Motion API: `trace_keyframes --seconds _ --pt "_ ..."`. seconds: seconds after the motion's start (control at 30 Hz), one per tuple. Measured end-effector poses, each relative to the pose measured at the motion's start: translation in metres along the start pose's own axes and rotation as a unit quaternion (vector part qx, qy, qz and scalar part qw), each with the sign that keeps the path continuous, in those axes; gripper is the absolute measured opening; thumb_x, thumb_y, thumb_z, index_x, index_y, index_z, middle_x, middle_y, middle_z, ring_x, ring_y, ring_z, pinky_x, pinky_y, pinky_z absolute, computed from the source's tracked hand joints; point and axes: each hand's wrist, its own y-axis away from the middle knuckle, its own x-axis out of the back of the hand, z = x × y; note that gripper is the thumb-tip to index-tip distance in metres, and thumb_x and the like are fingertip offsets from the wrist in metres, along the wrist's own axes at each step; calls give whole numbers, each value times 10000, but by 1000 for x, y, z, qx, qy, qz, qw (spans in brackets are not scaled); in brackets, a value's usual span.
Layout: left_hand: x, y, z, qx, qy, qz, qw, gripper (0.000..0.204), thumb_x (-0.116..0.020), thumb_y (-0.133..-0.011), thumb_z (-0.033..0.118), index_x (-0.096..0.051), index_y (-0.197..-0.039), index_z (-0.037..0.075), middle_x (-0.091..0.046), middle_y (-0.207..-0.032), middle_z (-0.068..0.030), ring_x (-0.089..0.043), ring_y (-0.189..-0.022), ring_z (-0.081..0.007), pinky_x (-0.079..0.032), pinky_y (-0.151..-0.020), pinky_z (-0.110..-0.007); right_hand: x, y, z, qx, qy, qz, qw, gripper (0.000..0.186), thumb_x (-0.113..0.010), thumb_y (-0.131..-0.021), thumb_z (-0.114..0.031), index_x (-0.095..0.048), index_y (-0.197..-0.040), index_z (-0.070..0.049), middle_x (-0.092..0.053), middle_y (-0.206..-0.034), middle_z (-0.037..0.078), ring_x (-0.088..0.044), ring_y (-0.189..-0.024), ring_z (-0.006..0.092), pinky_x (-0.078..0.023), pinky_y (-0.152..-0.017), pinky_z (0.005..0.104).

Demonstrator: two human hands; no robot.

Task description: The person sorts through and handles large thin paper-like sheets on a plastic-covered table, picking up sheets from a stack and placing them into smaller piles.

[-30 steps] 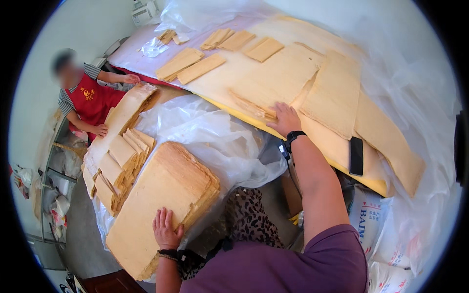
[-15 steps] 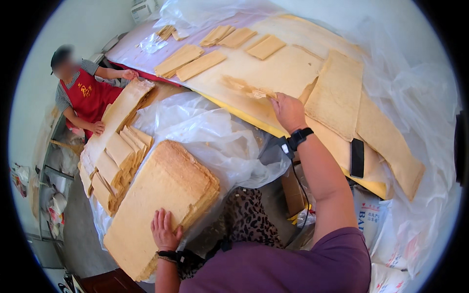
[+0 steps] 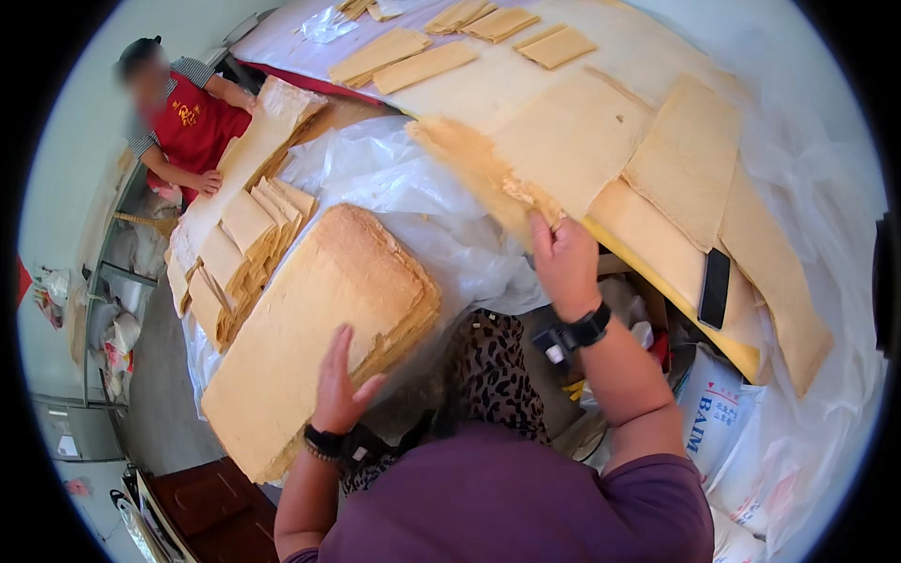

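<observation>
My right hand [image 3: 568, 267] is closed on the ragged near edge of a thin tan sheet [image 3: 469, 164], which looks like a flat pancake. The sheet stretches away to the left from my fingers, across the table's yellow edge and the clear plastic. My left hand [image 3: 343, 389] is open, thumb apart from the fingers, at the near right side of a thick stack of tan sheets [image 3: 300, 328]. Whether it touches the stack I cannot tell. Broad sheets [image 3: 690, 159] lie overlapping on the table to the right of my right hand.
Folded sheets [image 3: 427, 68] lie on the far part of the table. A black phone [image 3: 714, 289] rests near its right edge. Crumpled clear plastic [image 3: 375, 169] lies beyond the stack. At the left, a person in a red apron [image 3: 202, 122] touches a long pile [image 3: 246, 159]. White sacks [image 3: 718, 413] stand lower right.
My right hand has drawn the thin sheet toward me, so more of it now hangs past the table edge. My left hand has shifted from lying flat on the stack to its near side.
</observation>
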Motion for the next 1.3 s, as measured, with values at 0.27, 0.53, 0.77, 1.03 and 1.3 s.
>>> trace_keyframes --seconds 0.27,0.53,0.77,1.03,1.3 --pt "-59 -82 112 14 472 -57 880 675 -640 -929 151 -276 -1486 35 -454 -1436 -150 -468 -1311 -242 -396 -1070 -389 -24 67 -60 -95 -290 -71 950 292 -592 -969 -227 -648 -879 46 -649 -702 167 -639 -633 208 -466 -571 348" --pt "-64 -95 106 201 580 126 779 400 -627 -934 86 -461 -1292 20 -639 -1121 -91 -660 -887 -171 -547 -770 -291 -22 95 6 -362 -562 -180 722 530 -485 -1012 -448 -534 -1277 9 -674 -1034 112 -662 -910 208 -544 -816 339" --pt "-99 -119 77 277 530 142 789 262 -672 -894 73 -589 -1129 -7 -675 -952 -72 -656 -750 -150 -548 -612 -264 -39 71 52 -473 -573 -102 661 826 -573 -917 -595 -371 -1438 13 -588 -1247 166 -622 -1076 253 -529 -900 393" --pt "-7 -108 88 140 463 269 833 161 -664 -859 63 -641 -985 -35 -680 -815 -75 -642 -658 -154 -525 -599 -288 -35 7 72 -474 -659 -13 584 748 -626 -875 -587 -458 -1349 -33 -556 -1289 154 -565 -1177 325 -452 -1023 462" --pt "114 59 -5 106 433 485 752 306 -604 -954 86 -589 -1246 -4 -685 -1083 -75 -662 -934 -163 -523 -723 -288 -65 24 36 -467 -625 -48 623 412 -565 -988 -168 -485 -1383 -79 -552 -1399 69 -532 -1270 278 -435 -1067 465"
